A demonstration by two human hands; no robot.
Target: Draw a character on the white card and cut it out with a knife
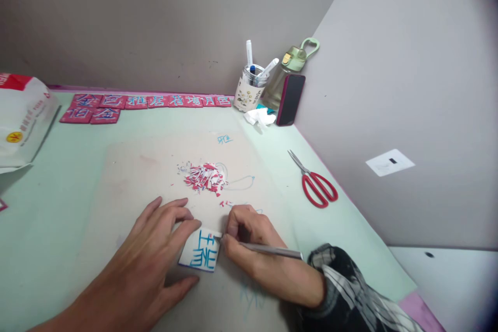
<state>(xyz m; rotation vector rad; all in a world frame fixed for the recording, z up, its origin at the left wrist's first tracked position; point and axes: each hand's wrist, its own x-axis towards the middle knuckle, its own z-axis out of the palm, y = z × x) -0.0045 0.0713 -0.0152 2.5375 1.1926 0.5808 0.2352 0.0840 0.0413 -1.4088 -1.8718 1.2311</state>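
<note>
A small white square block (199,251) lies on the work mat, with blue character strokes drawn on its face and a small pink cut near its upper edge. My left hand (155,254) rests to its left, fingers spread. Its index fingertip touches the block's upper left corner, and the thumb lies by the lower edge. Pinched in my right hand (252,249) is a slim metal craft knife (274,251), its tip at the block's upper right edge. Beyond both hands sits a heap of red and white shavings (206,178).
Red-handled scissors (319,188) lie at the right. Carved red blocks (148,101) line the back edge. A jar of markers (251,91), a green bottle (286,78), a leaning phone (291,99) and crumpled tissue (260,117) stand back right. A white bag (27,119) is far left.
</note>
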